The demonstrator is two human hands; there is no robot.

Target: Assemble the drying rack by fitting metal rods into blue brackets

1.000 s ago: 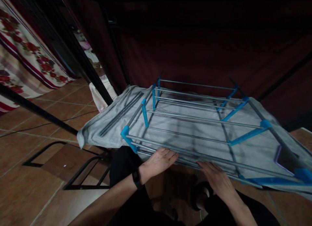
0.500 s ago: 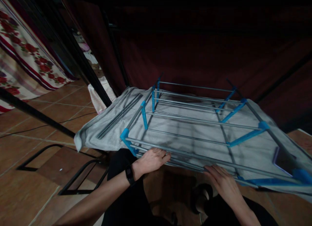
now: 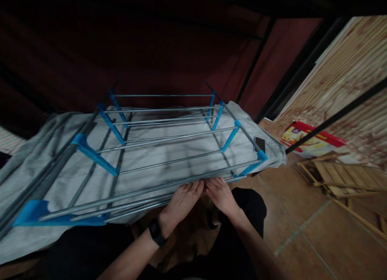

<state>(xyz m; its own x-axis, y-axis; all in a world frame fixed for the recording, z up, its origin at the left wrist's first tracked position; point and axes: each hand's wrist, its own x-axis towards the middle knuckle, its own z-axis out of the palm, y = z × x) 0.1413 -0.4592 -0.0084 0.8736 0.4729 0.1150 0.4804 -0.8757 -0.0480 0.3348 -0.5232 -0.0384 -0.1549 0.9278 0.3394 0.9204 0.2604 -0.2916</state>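
Observation:
A rack of grey metal tubes (image 3: 145, 191) with blue plastic connectors (image 3: 96, 157) lies across a grey cloth (image 3: 169, 173). My left hand (image 3: 185, 199), with a dark watch on its wrist, curls its fingers around the lower rods at the near edge. Close beside it, my right hand (image 3: 220, 194) grips the same edge nearer the rack's right end. The fingertips of both hands are partly hidden behind the rods. On the cloth beyond the right end lies a dark phone (image 3: 259, 144).
Black frame bars (image 3: 335, 115) slope across the right side. A red and yellow box (image 3: 314, 140) and a wooden slatted piece (image 3: 347, 177) lie on the tiled floor (image 3: 290, 243). Behind the rack hangs a dark red curtain (image 3: 169, 66).
The view has swung to the right. Both hands have shifted toward the rack's right end and are now close together, where before they were apart. The box and wooden slats have come into view.

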